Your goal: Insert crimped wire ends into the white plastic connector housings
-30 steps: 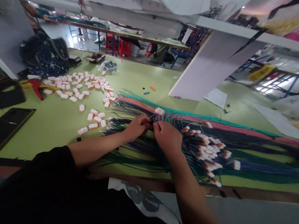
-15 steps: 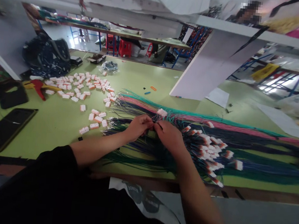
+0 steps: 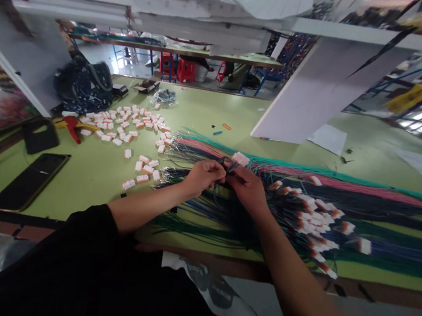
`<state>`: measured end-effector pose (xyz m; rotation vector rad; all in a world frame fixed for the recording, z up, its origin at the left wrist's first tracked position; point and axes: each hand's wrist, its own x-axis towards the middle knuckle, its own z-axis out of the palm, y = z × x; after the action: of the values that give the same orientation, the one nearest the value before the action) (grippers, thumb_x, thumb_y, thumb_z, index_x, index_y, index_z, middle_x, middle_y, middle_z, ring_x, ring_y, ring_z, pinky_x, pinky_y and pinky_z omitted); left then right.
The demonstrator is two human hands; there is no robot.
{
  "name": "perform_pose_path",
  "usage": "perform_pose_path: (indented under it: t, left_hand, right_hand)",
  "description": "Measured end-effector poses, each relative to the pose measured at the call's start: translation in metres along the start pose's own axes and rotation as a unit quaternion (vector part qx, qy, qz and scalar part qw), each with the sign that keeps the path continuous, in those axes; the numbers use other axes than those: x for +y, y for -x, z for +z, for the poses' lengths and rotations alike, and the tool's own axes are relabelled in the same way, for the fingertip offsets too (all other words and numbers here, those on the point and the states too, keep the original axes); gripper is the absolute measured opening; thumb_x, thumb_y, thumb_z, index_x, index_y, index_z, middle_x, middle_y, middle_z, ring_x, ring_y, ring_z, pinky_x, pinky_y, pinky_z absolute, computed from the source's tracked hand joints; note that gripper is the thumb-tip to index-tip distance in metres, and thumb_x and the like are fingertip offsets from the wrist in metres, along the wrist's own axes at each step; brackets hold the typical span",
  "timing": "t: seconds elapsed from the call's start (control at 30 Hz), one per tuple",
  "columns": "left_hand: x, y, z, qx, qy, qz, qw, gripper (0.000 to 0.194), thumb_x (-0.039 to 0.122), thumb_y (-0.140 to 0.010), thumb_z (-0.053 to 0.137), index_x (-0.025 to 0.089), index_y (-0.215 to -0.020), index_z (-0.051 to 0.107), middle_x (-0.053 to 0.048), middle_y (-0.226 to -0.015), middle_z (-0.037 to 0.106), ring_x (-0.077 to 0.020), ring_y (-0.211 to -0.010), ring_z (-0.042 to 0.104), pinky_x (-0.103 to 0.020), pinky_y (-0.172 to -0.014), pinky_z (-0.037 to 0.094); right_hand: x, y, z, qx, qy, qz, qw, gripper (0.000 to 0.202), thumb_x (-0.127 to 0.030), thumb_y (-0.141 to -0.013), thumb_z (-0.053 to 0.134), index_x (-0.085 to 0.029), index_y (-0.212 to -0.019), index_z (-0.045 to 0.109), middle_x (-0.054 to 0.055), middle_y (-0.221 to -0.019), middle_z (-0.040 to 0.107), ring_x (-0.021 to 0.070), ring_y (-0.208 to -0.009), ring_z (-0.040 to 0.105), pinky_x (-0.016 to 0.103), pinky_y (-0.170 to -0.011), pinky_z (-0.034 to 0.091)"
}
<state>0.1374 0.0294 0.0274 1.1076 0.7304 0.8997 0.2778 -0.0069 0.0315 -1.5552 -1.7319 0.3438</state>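
My left hand (image 3: 204, 177) and my right hand (image 3: 247, 187) meet over the wires, fingers closed. Dark wires (image 3: 229, 164) show between and above the fingertips, bent in a loop; both hands pinch them. A white connector (image 3: 240, 158) sits just above my right hand, at the end of these wires as far as I can tell. Below lie bundles of green and blue wires (image 3: 198, 212). To the right, several white-and-orange connectors (image 3: 315, 222) with wires lie in a heap on the bundles. Pink wires (image 3: 366, 183) and teal wires (image 3: 300, 165) run along behind.
Loose white-and-orange connectors (image 3: 124, 121) are scattered at the left on the green table (image 3: 95, 181). Red-and-yellow pliers (image 3: 73, 127), a phone (image 3: 29, 181) and a dark patterned bag (image 3: 85, 84) lie farther left. A white upright panel (image 3: 296, 96) stands behind the wires under a shelf.
The view has shifted, so the table's things appear farther right. Dark wires now loop up above my fingertips, where before they were mostly hidden. Both hands stay close together.
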Motion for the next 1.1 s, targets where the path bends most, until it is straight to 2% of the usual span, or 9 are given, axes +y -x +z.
perform_pose_path:
  t: [0.1, 0.23, 0.5, 0.63, 0.73, 0.8, 0.97, 1.03, 1.1]
  left_hand:
    - [0.001, -0.002, -0.002, -0.013, 0.024, -0.046, 0.999, 0.017, 0.011, -0.075, 0.06, 0.014, -0.062, 0.05, 0.005, -0.049, 0.056, -0.0016, -0.032, 0.036, -0.014, -0.031, 0.023]
    - [0.004, -0.003, -0.003, -0.057, 0.077, -0.123, 0.988, 0.024, 0.017, -0.075, 0.067, 0.014, -0.062, 0.047, 0.005, -0.05, 0.054, -0.0008, -0.031, 0.036, -0.013, -0.03, 0.024]
    - [0.007, -0.004, -0.008, -0.099, 0.106, -0.202, 0.969, 0.027, 0.015, -0.075, 0.069, 0.013, -0.061, 0.047, 0.005, -0.048, 0.052, 0.0014, -0.03, 0.03, -0.01, -0.028, 0.02]
    - [0.005, -0.006, -0.011, -0.117, 0.096, -0.207, 0.967, 0.022, 0.014, -0.073, 0.07, 0.014, -0.065, 0.05, 0.005, -0.046, 0.052, -0.0002, -0.029, 0.031, -0.011, -0.028, 0.018]
    - [0.0, -0.007, -0.012, -0.107, 0.1, -0.179, 0.973, 0.019, 0.014, -0.069, 0.07, 0.015, -0.071, 0.052, 0.007, -0.046, 0.052, -0.0009, -0.028, 0.03, -0.012, -0.028, 0.016]
    - [-0.004, -0.007, -0.011, -0.109, 0.11, -0.14, 0.978, 0.021, 0.016, -0.066, 0.072, 0.016, -0.074, 0.052, 0.007, -0.047, 0.052, -0.0011, -0.029, 0.031, -0.012, -0.029, 0.017]
    - [-0.013, -0.007, -0.007, -0.098, 0.069, 0.002, 0.993, 0.03, 0.022, -0.058, 0.077, 0.017, -0.073, 0.052, 0.007, -0.054, 0.054, -0.0026, -0.037, 0.038, -0.014, -0.035, 0.026]
    - [-0.012, -0.007, -0.009, -0.102, 0.033, 0.068, 0.992, 0.025, 0.02, -0.059, 0.075, 0.016, -0.07, 0.053, 0.007, -0.057, 0.054, -0.0034, -0.042, 0.042, -0.016, -0.039, 0.031]
    - [-0.009, -0.008, -0.012, -0.127, -0.017, 0.11, 0.986, 0.017, 0.018, -0.062, 0.072, 0.015, -0.068, 0.056, 0.006, -0.059, 0.053, -0.004, -0.045, 0.045, -0.017, -0.043, 0.034]
  right_hand:
    - [-0.004, 0.0, 0.004, 0.047, 0.065, -0.018, 0.997, 0.024, -0.025, -0.078, 0.047, -0.023, -0.081, 0.071, 0.005, -0.086, 0.068, 0.0223, -0.093, 0.059, 0.036, -0.089, 0.043]
    - [-0.005, 0.0, 0.008, 0.061, 0.093, -0.002, 0.994, 0.026, -0.021, -0.08, 0.045, -0.025, -0.082, 0.071, 0.005, -0.102, 0.068, 0.0223, -0.107, 0.056, 0.035, -0.095, 0.042]
    - [0.006, 0.0, 0.013, 0.054, -0.008, 0.022, 0.998, 0.03, -0.021, -0.076, 0.051, -0.024, -0.098, 0.071, 0.003, -0.11, 0.068, 0.0223, -0.105, 0.06, 0.036, -0.094, 0.044]
    - [0.004, -0.003, 0.009, 0.005, -0.105, 0.012, 0.994, 0.027, -0.021, -0.071, 0.052, -0.023, -0.089, 0.072, 0.002, -0.104, 0.07, 0.0215, -0.101, 0.062, 0.038, -0.095, 0.043]
    - [-0.001, -0.006, 0.003, -0.067, -0.238, -0.005, 0.969, 0.022, -0.025, -0.064, 0.06, -0.024, -0.083, 0.071, 0.002, -0.105, 0.07, 0.0216, -0.103, 0.061, 0.037, -0.094, 0.044]
    - [-0.006, -0.007, 0.001, -0.077, -0.315, 0.016, 0.946, 0.023, -0.03, -0.061, 0.064, -0.024, -0.082, 0.069, 0.003, -0.108, 0.068, 0.0222, -0.105, 0.06, 0.036, -0.088, 0.047]
    - [-0.007, -0.006, 0.001, 0.012, -0.402, 0.128, 0.907, 0.022, -0.04, -0.061, 0.065, -0.021, -0.072, 0.062, 0.003, -0.089, 0.068, 0.0174, -0.081, 0.061, 0.031, -0.071, 0.049]
    - [-0.004, -0.005, -0.002, 0.039, -0.399, 0.147, 0.904, 0.021, -0.038, -0.06, 0.067, -0.021, -0.071, 0.062, 0.001, -0.077, 0.065, 0.0144, -0.07, 0.058, 0.03, -0.068, 0.048]
    - [0.0, -0.004, -0.008, 0.045, -0.372, 0.132, 0.918, 0.02, -0.036, -0.059, 0.069, -0.02, -0.07, 0.063, -0.001, -0.069, 0.062, 0.0133, -0.065, 0.056, 0.029, -0.065, 0.046]
